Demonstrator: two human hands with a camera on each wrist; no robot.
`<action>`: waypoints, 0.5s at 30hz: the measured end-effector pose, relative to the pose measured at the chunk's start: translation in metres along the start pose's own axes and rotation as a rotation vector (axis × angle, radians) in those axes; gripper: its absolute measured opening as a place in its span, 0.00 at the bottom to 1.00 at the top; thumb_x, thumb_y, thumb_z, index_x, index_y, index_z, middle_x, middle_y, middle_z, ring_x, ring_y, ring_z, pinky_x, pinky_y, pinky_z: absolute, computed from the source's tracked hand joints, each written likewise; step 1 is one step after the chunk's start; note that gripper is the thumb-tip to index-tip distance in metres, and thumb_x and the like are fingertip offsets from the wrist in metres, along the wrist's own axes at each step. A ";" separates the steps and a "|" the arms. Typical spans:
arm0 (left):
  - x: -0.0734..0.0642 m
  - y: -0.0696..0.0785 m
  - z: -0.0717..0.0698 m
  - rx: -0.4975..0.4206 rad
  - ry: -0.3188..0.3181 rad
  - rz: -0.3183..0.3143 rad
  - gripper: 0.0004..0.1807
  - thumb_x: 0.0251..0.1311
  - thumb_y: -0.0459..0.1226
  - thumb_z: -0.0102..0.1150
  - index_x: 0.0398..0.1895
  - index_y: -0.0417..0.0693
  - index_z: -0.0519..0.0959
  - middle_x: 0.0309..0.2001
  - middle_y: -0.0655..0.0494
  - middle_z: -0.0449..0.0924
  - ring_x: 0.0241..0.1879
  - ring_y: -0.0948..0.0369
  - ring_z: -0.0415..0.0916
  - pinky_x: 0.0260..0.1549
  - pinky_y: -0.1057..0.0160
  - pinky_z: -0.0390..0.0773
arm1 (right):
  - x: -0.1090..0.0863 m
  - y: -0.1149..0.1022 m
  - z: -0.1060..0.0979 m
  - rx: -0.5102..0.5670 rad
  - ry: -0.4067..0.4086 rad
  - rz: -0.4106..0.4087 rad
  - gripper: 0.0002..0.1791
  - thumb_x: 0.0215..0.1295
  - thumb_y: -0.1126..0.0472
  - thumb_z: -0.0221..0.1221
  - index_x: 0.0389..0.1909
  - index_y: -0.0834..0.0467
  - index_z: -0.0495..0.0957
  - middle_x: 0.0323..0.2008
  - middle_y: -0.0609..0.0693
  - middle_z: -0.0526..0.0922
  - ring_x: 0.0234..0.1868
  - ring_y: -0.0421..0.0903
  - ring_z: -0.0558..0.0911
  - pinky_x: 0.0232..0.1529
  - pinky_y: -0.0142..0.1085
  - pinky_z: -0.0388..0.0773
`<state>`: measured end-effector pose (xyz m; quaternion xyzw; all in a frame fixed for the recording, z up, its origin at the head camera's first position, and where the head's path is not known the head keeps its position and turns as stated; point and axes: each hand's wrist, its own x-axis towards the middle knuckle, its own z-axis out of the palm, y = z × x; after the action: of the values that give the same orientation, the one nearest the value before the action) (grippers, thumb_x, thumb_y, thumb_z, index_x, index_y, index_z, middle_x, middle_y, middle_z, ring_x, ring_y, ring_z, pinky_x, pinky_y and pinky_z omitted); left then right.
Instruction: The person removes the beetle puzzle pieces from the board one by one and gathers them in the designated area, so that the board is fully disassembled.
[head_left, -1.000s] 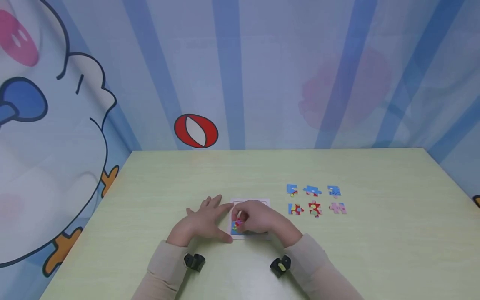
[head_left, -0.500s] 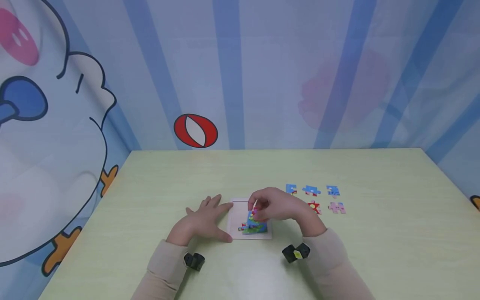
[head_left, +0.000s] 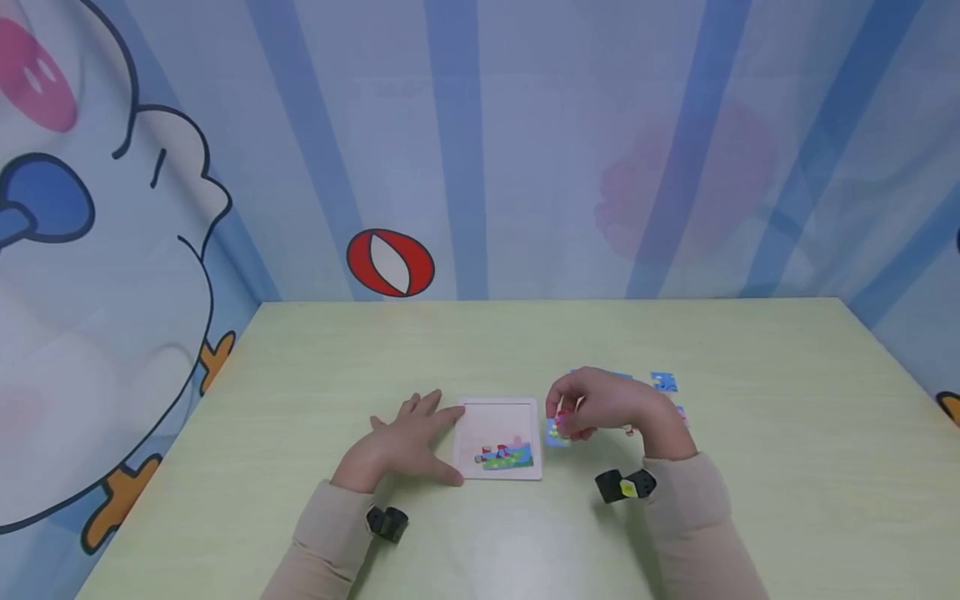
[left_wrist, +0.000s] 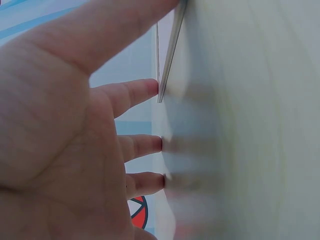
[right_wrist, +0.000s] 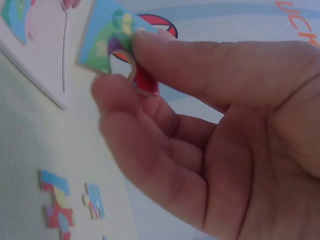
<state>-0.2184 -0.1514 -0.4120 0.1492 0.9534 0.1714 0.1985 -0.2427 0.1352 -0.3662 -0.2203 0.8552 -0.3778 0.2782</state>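
Between thumb and fingers my right hand (head_left: 603, 404) pinches a puzzle piece (right_wrist: 97, 42) printed in blue, green and red, held up just right of the puzzle tray (head_left: 480, 425). That tray is a white square frame, with joined puzzle pieces (head_left: 510, 457) of a green and blue picture along its lower right part. My left hand (head_left: 408, 442) lies spread at the tray's left side; in the left wrist view its index fingertip (left_wrist: 150, 87) and thumb touch the tray's edge, while the other fingertips rest on the table.
Loose puzzle pieces lie on the table right of the tray, partly hidden behind my right hand; one blue piece (head_left: 664, 382) shows at the back. The right wrist view shows a red and yellow piece (right_wrist: 60, 205) on the tabletop. A printed curtain (head_left: 525, 150) stands behind the table.
My right hand has lifted a puzzle piece from the tray's left side and carried it right, beyond the tray's edge. The left hand has stayed in place.
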 end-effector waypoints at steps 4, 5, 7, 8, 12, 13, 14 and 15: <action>-0.001 0.000 0.000 -0.006 -0.001 -0.005 0.49 0.45 0.53 0.73 0.72 0.58 0.62 0.76 0.44 0.46 0.74 0.40 0.37 0.54 0.18 0.39 | -0.002 0.003 -0.001 -0.028 0.001 0.051 0.05 0.57 0.71 0.59 0.31 0.59 0.77 0.23 0.51 0.77 0.23 0.44 0.75 0.32 0.40 0.75; -0.001 0.000 0.000 -0.006 -0.001 -0.006 0.49 0.45 0.52 0.73 0.72 0.58 0.62 0.76 0.44 0.46 0.74 0.40 0.37 0.54 0.18 0.39 | -0.002 0.004 -0.001 -0.029 -0.001 0.068 0.05 0.57 0.71 0.59 0.31 0.59 0.77 0.23 0.51 0.77 0.23 0.44 0.75 0.32 0.40 0.74; -0.001 0.001 0.000 -0.003 -0.001 -0.006 0.49 0.45 0.53 0.73 0.72 0.58 0.62 0.76 0.44 0.46 0.74 0.40 0.38 0.54 0.18 0.39 | -0.002 0.005 0.000 -0.048 -0.005 0.105 0.05 0.56 0.71 0.59 0.30 0.58 0.77 0.22 0.50 0.77 0.23 0.43 0.75 0.28 0.38 0.71; -0.001 0.001 0.000 -0.002 -0.001 -0.006 0.49 0.45 0.53 0.73 0.72 0.58 0.62 0.76 0.45 0.46 0.74 0.40 0.38 0.53 0.18 0.39 | -0.002 0.006 0.000 -0.052 -0.007 0.123 0.05 0.56 0.71 0.59 0.30 0.58 0.77 0.23 0.50 0.78 0.23 0.43 0.75 0.28 0.37 0.70; -0.001 0.001 0.000 0.005 -0.002 -0.007 0.49 0.45 0.53 0.73 0.72 0.58 0.62 0.76 0.45 0.46 0.74 0.40 0.38 0.54 0.18 0.39 | -0.001 0.009 0.001 -0.080 -0.015 0.179 0.06 0.55 0.71 0.59 0.29 0.57 0.77 0.22 0.48 0.79 0.23 0.42 0.76 0.23 0.35 0.63; -0.001 0.001 0.000 0.004 -0.002 -0.007 0.49 0.45 0.53 0.73 0.72 0.58 0.62 0.76 0.45 0.46 0.74 0.40 0.38 0.54 0.18 0.39 | 0.000 0.010 0.001 -0.085 -0.016 0.186 0.06 0.54 0.71 0.59 0.29 0.57 0.77 0.22 0.48 0.78 0.23 0.42 0.75 0.23 0.35 0.63; -0.001 0.001 0.000 0.005 -0.002 -0.008 0.49 0.45 0.53 0.73 0.72 0.59 0.62 0.76 0.45 0.46 0.74 0.40 0.37 0.54 0.18 0.39 | 0.000 0.011 0.001 -0.090 -0.019 0.193 0.07 0.54 0.72 0.59 0.29 0.57 0.77 0.21 0.48 0.78 0.23 0.42 0.74 0.22 0.34 0.62; -0.001 0.001 0.000 0.005 -0.002 -0.009 0.49 0.45 0.53 0.73 0.72 0.59 0.62 0.76 0.45 0.46 0.74 0.40 0.37 0.54 0.18 0.39 | 0.000 0.012 0.001 -0.101 -0.020 0.200 0.07 0.54 0.72 0.59 0.29 0.56 0.77 0.21 0.48 0.78 0.22 0.41 0.74 0.21 0.34 0.60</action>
<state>-0.2173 -0.1505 -0.4113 0.1456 0.9543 0.1680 0.1997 -0.2437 0.1421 -0.3758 -0.1510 0.8881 -0.3024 0.3116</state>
